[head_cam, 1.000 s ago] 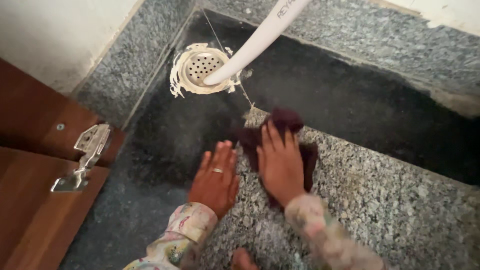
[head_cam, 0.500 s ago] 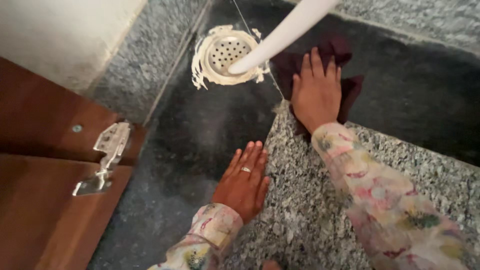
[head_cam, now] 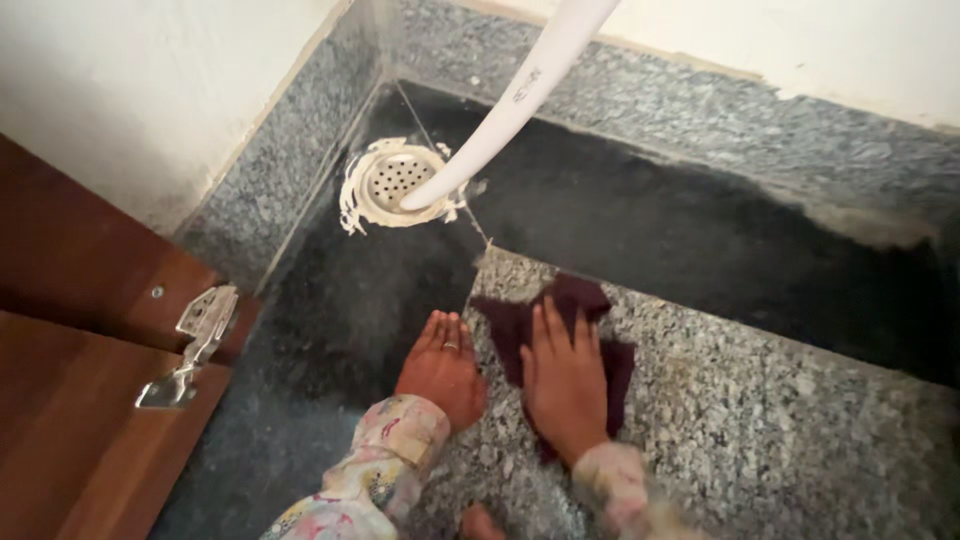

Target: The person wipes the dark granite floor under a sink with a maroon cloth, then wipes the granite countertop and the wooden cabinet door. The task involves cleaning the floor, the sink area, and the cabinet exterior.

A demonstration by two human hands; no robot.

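My right hand [head_cam: 562, 383] lies flat on a dark maroon cloth [head_cam: 560, 302], pressing it against the speckled grey granite slab [head_cam: 760, 420]. My left hand [head_cam: 442, 366], wearing a ring, rests palm down with fingers together at the slab's left edge, beside the cloth. Both arms have floral sleeves. Beyond the hands lies the dark granite floor [head_cam: 640, 220] with a round perforated drain cover [head_cam: 392, 182] ringed by white sealant. A white pipe [head_cam: 500, 110] slants down and ends over the drain.
A brown wooden cabinet door [head_cam: 70, 420] with a metal hinge [head_cam: 195, 345] stands at the left. Granite skirting [head_cam: 700, 110] and pale walls [head_cam: 150, 90] border the recess. A toe [head_cam: 483, 522] shows at the bottom edge.
My right hand has drawn the cloth back from the dark floor near the drain onto the grey slab, next to my left hand. The view has shifted too.
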